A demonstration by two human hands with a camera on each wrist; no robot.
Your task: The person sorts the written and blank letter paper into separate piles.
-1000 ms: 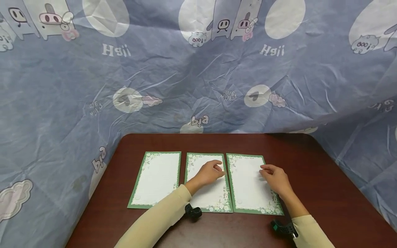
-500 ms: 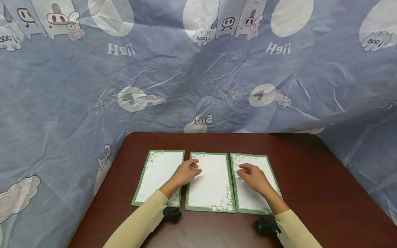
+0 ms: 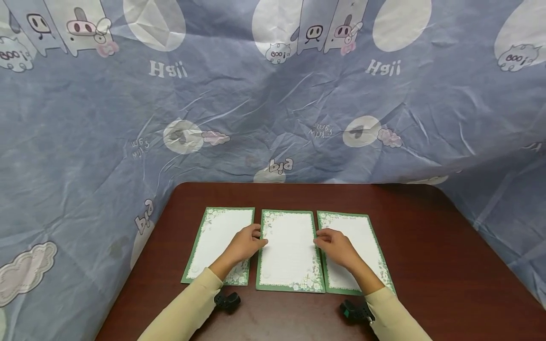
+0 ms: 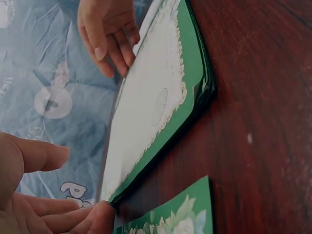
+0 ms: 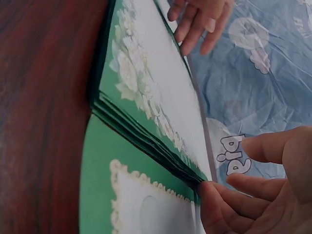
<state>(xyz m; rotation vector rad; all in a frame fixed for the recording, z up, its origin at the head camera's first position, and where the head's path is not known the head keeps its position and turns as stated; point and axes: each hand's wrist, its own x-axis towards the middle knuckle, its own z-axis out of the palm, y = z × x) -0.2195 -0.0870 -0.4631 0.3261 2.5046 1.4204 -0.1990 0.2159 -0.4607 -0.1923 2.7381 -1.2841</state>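
In the head view three white paper stacks with green floral borders lie in a row. My left hand hovers over the left stack, with its fingertips at the left edge of the middle stack. Opposite, my right hand is over the right stack, its fingers right at the middle stack's right edge. The left wrist view shows the fingers against the stack's side, thumb raised away. In the right wrist view the fingers touch the layered sheet edges, and the thumb stands apart.
The stacks rest on a dark reddish-brown table. Behind it hangs a wrinkled blue cloth with cartoon prints. Black wrist cameras sit on both wrists, the left camera and the right camera.
Both hands have moved left: the left from the middle stack to its left edge, the right from the right stack to the middle stack's right edge. The view has shifted slightly.
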